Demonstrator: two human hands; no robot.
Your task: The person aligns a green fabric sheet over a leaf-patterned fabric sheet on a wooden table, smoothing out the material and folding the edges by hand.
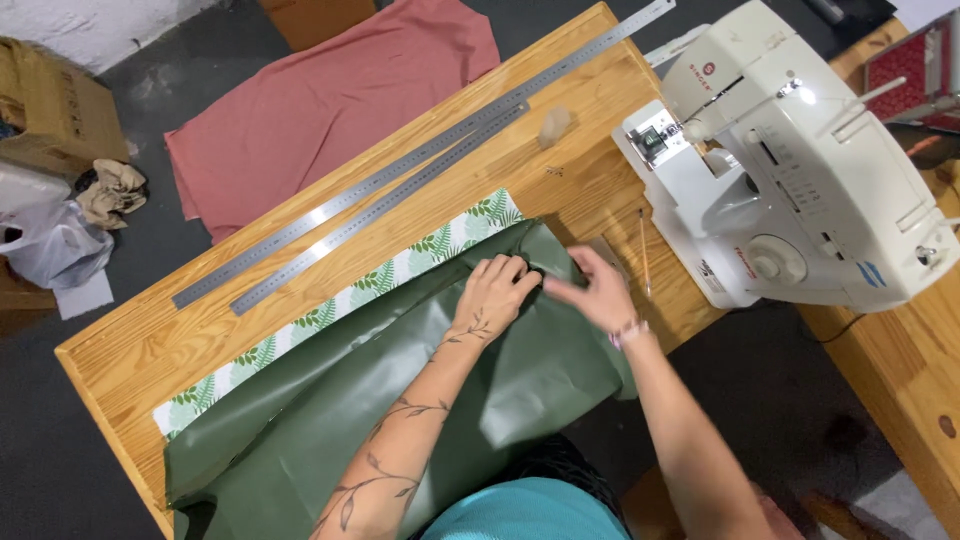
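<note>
Wooden table holds my big, floppy dark green cloth. My left hand presses its top edge, fingers curled; my right hand hovers, fingers loosely together. It looks light and slippery; I would grab edges.

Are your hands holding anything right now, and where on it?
Both hands are on the dark green fabric at its upper edge nearest the sewing machine: the left hand presses on it, and the right hand appears to pinch that edge.

Wooden table — steel rulers, leaf-print fabric, sewing machine
</note>
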